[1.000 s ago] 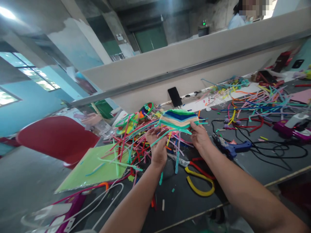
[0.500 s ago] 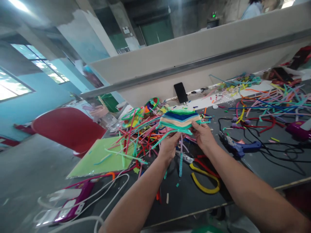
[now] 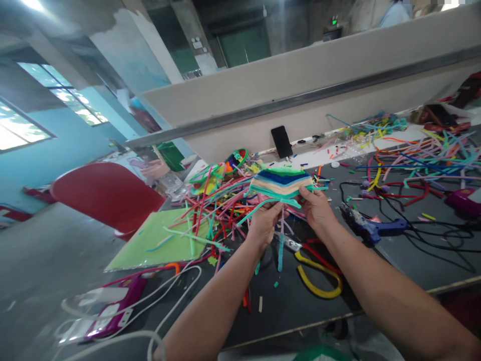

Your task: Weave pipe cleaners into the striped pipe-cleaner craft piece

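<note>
Right hand (image 3: 317, 208) pinches striped piece (image 3: 281, 181) at its lower right corner; left hand (image 3: 263, 224) pinches mint strip (image 3: 291, 202) along its lower edge. Piece extends beyond both grips, above desk (image 3: 285, 321); scissors (image 3: 319, 294) nearer desk's front edge.

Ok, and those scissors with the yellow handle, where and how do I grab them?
Probably best by the yellow handle of the scissors, coming from your own side: its broad curve faces you, while the metal part points away. Your right hand would have to let go of the striped piece first.
</note>
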Available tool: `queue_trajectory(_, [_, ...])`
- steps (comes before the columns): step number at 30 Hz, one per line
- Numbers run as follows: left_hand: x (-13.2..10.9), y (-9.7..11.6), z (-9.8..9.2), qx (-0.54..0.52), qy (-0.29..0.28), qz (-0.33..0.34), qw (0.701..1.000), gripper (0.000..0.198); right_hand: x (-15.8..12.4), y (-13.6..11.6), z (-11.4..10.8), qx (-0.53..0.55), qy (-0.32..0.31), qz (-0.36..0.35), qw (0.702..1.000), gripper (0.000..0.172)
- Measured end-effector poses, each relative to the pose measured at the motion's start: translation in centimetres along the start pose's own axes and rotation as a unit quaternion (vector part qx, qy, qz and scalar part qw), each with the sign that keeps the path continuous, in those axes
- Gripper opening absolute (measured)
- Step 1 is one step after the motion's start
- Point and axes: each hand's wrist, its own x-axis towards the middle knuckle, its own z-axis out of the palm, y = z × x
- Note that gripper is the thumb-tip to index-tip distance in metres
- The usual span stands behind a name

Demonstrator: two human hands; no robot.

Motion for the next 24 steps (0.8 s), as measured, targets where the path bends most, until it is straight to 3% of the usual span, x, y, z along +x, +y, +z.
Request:
queue_trajectory(12, [0.3, -0.3, -0.3, 0.018, 0.005, 0.024, 1.000, 0.020, 0.2, 0.3, -0.2, 0.003, 0.007, 0.034, 0.999, 0.019])
queue_trajectory(18, [0.4, -0.3, -0.3, -0.012, 0.003, 0.059, 0.998, 0.016, -0.6, 0.0, 0.5, 0.052, -0.085, 0.060, 0.993, 0.023])
queue_trajectory(24, [0.0, -0.1, 0.3, -0.026, -0.005, 0.087, 0.996, 0.019, -1.5, 0.6, 1.0, 0.000, -0.139, 0.125, 0.982, 0.033])
